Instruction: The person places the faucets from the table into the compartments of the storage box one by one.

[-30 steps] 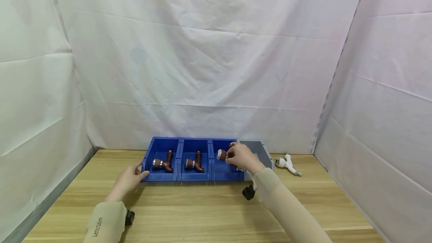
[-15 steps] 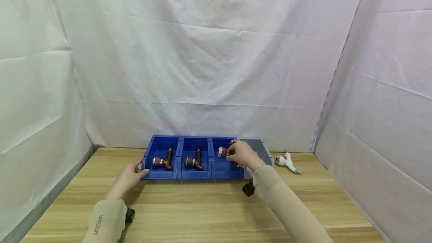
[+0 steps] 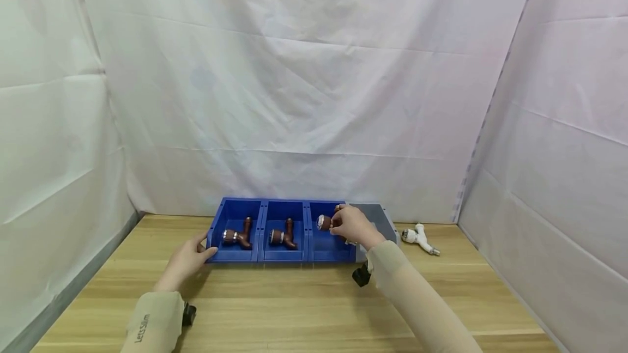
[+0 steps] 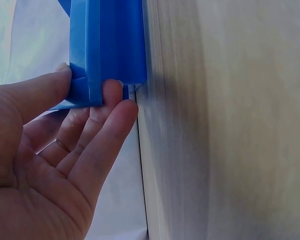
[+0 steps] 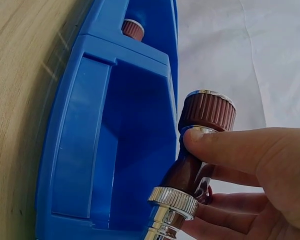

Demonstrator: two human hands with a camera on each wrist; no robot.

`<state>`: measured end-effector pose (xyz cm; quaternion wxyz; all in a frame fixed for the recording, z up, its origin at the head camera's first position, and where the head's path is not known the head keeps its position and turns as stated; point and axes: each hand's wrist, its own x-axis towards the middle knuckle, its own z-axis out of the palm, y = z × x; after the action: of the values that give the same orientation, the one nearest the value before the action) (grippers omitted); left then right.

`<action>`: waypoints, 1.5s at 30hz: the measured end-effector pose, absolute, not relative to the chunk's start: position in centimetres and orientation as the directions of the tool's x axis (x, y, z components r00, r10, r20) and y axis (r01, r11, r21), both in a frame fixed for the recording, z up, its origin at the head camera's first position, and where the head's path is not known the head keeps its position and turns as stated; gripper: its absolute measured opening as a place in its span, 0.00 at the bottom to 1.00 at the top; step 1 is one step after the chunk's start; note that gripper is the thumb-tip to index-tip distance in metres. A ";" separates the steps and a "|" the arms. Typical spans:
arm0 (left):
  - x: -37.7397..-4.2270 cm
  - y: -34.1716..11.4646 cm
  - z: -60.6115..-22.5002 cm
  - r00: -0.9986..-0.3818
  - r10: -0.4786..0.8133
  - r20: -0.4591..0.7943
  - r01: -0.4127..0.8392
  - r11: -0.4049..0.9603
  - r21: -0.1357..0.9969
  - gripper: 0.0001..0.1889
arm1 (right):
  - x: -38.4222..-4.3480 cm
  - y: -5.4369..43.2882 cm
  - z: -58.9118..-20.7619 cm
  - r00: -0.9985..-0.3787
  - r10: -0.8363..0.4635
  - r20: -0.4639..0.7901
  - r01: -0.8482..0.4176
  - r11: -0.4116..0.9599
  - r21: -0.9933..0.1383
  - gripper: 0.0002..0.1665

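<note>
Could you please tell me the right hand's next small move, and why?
Probably lower the held tap into the right blue bin: the right hand holds it over that bin, while the left bin and middle bin each contain a brown tap.

We see bright, diffuse light in the head view, with soft shadows on the table (image 3: 275, 304). Our 2 wrist views look dimmer and hazier, the chrome collar (image 5: 173, 201) glinting in the right.
</note>
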<state>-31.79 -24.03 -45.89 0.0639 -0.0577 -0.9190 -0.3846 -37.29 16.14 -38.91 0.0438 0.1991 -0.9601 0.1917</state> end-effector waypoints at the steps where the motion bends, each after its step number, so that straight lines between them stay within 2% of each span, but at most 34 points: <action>1: -31.8 -24.0 -45.9 -0.987 0.053 0.155 0.148 0.695 0.704 0.32 | -37.3 16.2 -38.9 -0.917 -0.366 0.160 -0.399 0.848 -0.348 0.08; 19: -31.1 -24.4 -46.4 -0.986 0.055 0.156 0.150 0.696 0.702 0.32 | -37.5 15.4 -39.8 -0.922 -0.364 0.133 -0.386 0.835 -0.392 0.07; 45: -31.8 -24.1 -45.9 -0.985 0.059 0.160 0.156 0.691 0.706 0.32 | -38.8 16.3 -39.6 -0.925 -0.352 0.144 -0.380 0.837 -0.395 0.06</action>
<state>-31.84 -24.08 -45.88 0.0624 -0.0587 -0.9174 -0.3887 -38.78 16.26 -39.59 0.0326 0.1911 -0.9577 0.2126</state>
